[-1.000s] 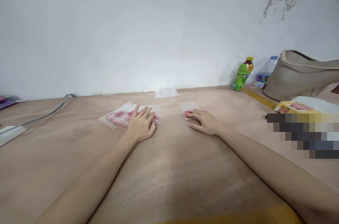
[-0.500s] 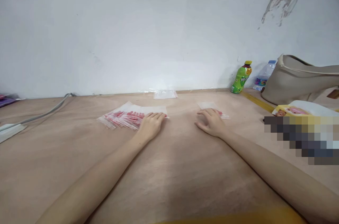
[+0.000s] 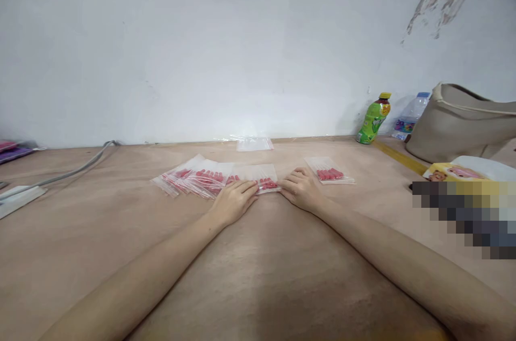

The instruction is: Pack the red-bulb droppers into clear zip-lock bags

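A small clear zip bag with red pieces [image 3: 265,173] lies between my two hands. My left hand [image 3: 235,202] closes on its lower left edge, fingers together, with the thumb mostly hidden. At the bag's right edge, the bent fingers of my right hand [image 3: 300,190] pinch the corner. A fanned pile of similar filled bags [image 3: 189,177] spreads out left of my left hand, partly under the held bag. Beyond my right hand lie one or more filled bags [image 3: 329,172], apart from the pile. What exactly the red pieces are is too small to tell.
Flat clear bags [image 3: 255,144] lie by the wall. At the right stand a green drink bottle [image 3: 373,121], a clear water bottle [image 3: 409,118] and a beige bag [image 3: 455,126], with a yellow-white packet [image 3: 455,169] in front. A grey cable [image 3: 80,166] crosses the left side.
My right hand has moved left from the separate bags at the right to the bag at my left hand. Those bags are now uncovered, and the held bag shows between both hands.
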Action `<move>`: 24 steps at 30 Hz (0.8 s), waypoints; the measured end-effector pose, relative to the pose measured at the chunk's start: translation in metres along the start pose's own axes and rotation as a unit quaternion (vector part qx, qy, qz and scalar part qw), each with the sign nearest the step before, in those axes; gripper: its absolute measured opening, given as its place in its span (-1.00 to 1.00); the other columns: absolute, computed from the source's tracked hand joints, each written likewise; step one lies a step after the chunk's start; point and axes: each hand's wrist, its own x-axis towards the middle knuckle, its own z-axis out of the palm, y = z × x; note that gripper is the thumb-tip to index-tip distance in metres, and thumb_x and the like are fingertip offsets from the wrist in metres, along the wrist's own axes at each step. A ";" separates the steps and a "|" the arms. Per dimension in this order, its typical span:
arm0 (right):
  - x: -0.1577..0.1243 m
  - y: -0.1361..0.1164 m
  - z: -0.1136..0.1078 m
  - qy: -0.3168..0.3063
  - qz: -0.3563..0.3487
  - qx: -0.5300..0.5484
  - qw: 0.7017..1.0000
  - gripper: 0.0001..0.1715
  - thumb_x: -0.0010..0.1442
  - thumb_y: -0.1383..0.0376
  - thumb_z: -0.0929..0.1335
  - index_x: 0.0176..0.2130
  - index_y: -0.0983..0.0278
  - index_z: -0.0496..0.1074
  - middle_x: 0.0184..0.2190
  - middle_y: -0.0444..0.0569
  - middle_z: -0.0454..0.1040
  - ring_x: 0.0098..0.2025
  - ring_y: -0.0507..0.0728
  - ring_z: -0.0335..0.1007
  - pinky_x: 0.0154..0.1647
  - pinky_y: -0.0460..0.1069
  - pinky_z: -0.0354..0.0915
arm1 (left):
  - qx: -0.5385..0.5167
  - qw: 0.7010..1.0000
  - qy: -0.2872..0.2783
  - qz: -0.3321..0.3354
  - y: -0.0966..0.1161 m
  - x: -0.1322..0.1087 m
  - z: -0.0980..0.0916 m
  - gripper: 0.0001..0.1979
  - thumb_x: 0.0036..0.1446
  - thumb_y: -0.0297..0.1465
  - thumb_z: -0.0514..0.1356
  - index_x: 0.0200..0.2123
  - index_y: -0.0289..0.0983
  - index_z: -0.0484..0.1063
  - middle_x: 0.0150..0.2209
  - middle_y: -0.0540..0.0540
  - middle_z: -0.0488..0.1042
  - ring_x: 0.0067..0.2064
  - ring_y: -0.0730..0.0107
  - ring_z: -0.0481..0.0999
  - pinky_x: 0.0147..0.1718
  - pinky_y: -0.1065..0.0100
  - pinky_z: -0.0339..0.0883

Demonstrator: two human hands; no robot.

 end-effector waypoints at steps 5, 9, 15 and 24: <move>0.003 -0.004 -0.004 -0.007 -0.057 -0.009 0.998 -0.73 0.17 0.38 0.20 -0.46 0.21 0.42 -0.50 -0.11 0.47 -0.38 0.02 0.26 -0.12 0.02 0.02 | 0.011 0.999 -0.003 0.039 -0.009 -0.008 -0.002 -0.81 0.21 -0.46 0.01 -0.29 -0.29 0.42 -0.27 -0.11 0.50 -0.28 0.32 0.49 -0.26 0.29 0.34; 0.005 -0.004 -0.009 -0.022 -0.069 -0.032 0.997 -0.70 0.16 0.40 0.19 -0.51 0.23 0.40 -0.55 -0.11 0.44 -0.39 0.02 0.23 -0.12 0.04 -0.01 | 0.016 0.998 -0.006 0.056 -0.011 -0.002 -0.002 -0.78 0.20 -0.47 0.00 -0.39 -0.29 0.42 -0.39 -0.11 0.48 -0.36 0.33 0.48 -0.34 0.31 0.33; 0.008 -0.006 -0.013 -0.027 -0.060 -0.050 0.997 -0.67 0.17 0.39 0.18 -0.54 0.27 0.38 -0.56 -0.10 0.43 -0.41 0.02 0.21 -0.14 0.04 -0.01 | 0.021 0.997 0.004 0.068 -0.008 0.006 -0.001 -0.81 0.19 -0.49 0.01 -0.38 -0.31 0.41 -0.38 -0.11 0.48 -0.33 0.32 0.46 -0.31 0.29 0.30; 0.005 -0.004 -0.001 -0.003 -0.076 -0.063 0.995 -0.67 0.19 0.35 0.17 -0.53 0.28 0.37 -0.56 -0.08 0.41 -0.44 0.02 0.19 -0.14 0.03 0.01 | 0.011 0.993 0.015 0.115 0.012 0.041 0.028 -0.81 0.19 -0.51 0.00 -0.40 -0.33 0.39 -0.36 -0.10 0.48 -0.30 0.35 0.46 -0.28 0.33 0.30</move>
